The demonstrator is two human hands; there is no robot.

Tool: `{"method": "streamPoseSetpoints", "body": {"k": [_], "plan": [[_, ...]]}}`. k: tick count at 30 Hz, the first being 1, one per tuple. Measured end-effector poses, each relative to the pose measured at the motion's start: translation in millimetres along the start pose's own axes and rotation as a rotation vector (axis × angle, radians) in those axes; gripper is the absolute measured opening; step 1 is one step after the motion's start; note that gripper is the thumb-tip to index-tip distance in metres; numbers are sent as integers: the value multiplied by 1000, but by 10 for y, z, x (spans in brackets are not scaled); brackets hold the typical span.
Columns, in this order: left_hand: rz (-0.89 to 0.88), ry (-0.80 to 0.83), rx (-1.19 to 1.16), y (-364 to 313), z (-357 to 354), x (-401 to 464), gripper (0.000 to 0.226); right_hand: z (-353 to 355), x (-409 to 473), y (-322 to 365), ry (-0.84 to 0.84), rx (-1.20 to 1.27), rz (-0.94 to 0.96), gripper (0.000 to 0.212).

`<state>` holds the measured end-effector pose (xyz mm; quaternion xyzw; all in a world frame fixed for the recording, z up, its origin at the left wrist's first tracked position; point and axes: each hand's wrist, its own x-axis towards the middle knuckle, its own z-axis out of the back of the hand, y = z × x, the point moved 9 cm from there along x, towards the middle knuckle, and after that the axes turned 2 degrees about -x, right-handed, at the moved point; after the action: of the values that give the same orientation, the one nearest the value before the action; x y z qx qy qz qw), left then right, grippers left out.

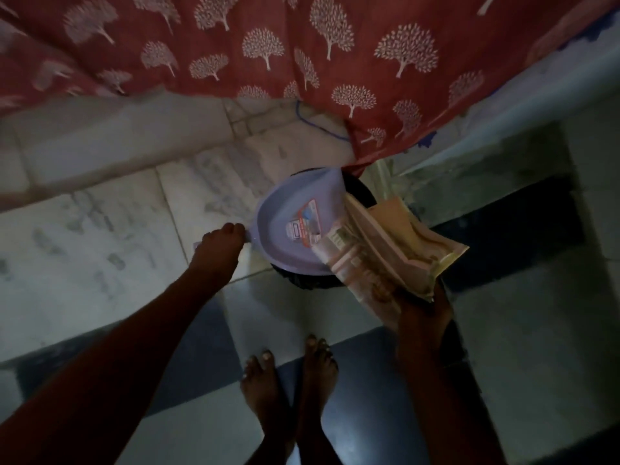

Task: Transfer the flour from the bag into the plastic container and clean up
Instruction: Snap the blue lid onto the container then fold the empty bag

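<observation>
Left hand [219, 246] lifts bin lid [288, 229] by its edge; right hand [424, 310], nearer, grips empty flour bag [385, 250], long axis pointing at dark bin [360, 193]

- Flour bag [385, 250]: a flattened, crumpled paper packet in beige and pink print, looking empty. It is held from below at its 5 o'clock end and slants up toward 11 o'clock, overlapping the lid's right edge.
- Lid [285, 236]: round, pale lavender plastic with a red-and-white sticker, tilted over a dark bin [360, 193] on the floor, held at its 9 o'clock edge.
</observation>
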<state>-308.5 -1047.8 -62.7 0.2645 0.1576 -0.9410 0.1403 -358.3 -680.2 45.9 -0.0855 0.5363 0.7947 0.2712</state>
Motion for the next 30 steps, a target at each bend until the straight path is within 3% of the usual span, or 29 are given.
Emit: {"method": "streamPoseSetpoints", "body": {"k": [6,9,13,16,21,26,30], "plan": [[127,-87,-93,424,456,-429,47,142,-233,346,-25,-9,72,35],[210,-141,-134,611,622,-607,44,125,-305,311,-42,-3,17,33],[326,-206,-208,765,702,-754,37,-140,-294,238,-8,-37,14,32],[357,-254,-243,826,639,-784,35,-464,-275,242,38,-114,91,20],[402,-325,-280,863,482,-823,33,-989,45,-40,80,-271,126,38],[439,-367,-332,857,401,-848,31,-1413,331,-210,123,-452,101,35],[439,-391,-339,861,380,-797,25,-1685,522,-421,245,-652,-16,50]]}}
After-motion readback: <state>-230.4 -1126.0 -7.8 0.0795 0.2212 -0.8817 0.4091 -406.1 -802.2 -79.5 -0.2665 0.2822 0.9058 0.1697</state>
